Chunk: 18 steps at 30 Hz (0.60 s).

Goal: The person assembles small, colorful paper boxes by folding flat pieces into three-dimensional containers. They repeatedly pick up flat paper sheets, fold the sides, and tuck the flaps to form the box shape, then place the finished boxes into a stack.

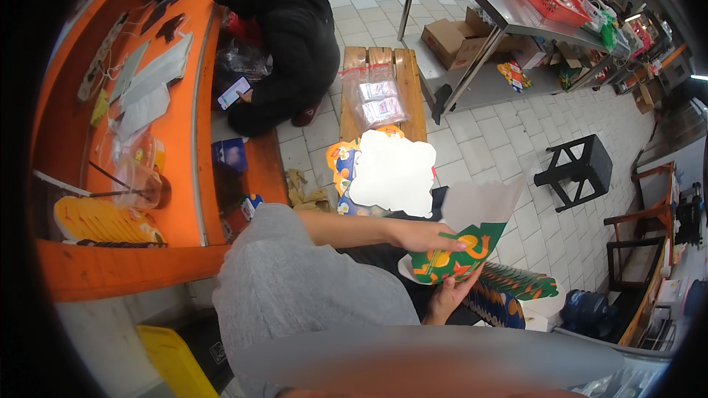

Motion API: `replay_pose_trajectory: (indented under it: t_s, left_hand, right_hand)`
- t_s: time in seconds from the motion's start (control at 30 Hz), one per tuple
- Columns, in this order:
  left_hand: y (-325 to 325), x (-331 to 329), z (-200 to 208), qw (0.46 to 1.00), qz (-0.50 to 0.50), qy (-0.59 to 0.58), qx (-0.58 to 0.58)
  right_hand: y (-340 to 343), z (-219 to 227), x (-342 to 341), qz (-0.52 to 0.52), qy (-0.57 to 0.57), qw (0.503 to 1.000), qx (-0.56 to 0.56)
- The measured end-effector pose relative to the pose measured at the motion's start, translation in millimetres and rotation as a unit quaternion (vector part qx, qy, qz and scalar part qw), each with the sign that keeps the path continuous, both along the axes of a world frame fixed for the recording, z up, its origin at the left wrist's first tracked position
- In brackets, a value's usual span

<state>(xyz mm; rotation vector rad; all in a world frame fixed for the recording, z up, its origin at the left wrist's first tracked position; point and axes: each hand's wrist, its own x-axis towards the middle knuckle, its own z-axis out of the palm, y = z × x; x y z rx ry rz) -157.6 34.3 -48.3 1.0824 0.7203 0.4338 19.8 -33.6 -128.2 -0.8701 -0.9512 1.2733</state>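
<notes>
My left hand (422, 236) reaches across from the left, its fingers over a green paperboard carton (472, 242) with yellow and orange printed shapes. My right hand (448, 299) holds the same carton from below, fingers closed on its lower edge. A pale, plain panel of the carton sticks up to the right. Just beyond my right hand stands a row of nested green cartons (525, 283) with dark blue ones (500, 305) beside it. Farther ahead, a stack of flat scalloped card blanks (393, 173) lies on a wooden bench (417, 103), the top one white side up.
A plastic bag with printed packs (380, 99) lies on the bench. At left, a person in black (295, 37) holds a phone (234, 93) beside an orange counter (177, 118). A black stool (582, 169) stands right, a steel table (490, 0) behind, yellow cartons (107, 221) on the left.
</notes>
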Motion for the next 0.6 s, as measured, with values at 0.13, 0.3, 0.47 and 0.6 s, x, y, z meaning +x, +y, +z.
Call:
replay_pose_trajectory:
  t_s: [0.13, 0.3, 0.47, 0.6]
  left_hand:
    - [-1, -7, 6, 1.000, 0.019, 0.006, -0.004]
    - [12, -12, -4, 0.977, 0.051, 0.050, 0.203]
    - [16, -31, -1, 0.960, 0.140, -0.102, 0.219]
    - [19, -41, -5, 0.977, 0.124, -0.101, 0.141]
  right_hand:
    - [-8, -1, -15, -0.044, 0.033, 0.998, 0.020]
    - [-14, 6, -22, -0.034, -0.030, 0.999, -0.025]
    - [1, 10, -14, -0.004, -0.177, 0.978, 0.106]
    - [25, 33, 4, -0.017, -0.385, 0.898, 0.215]
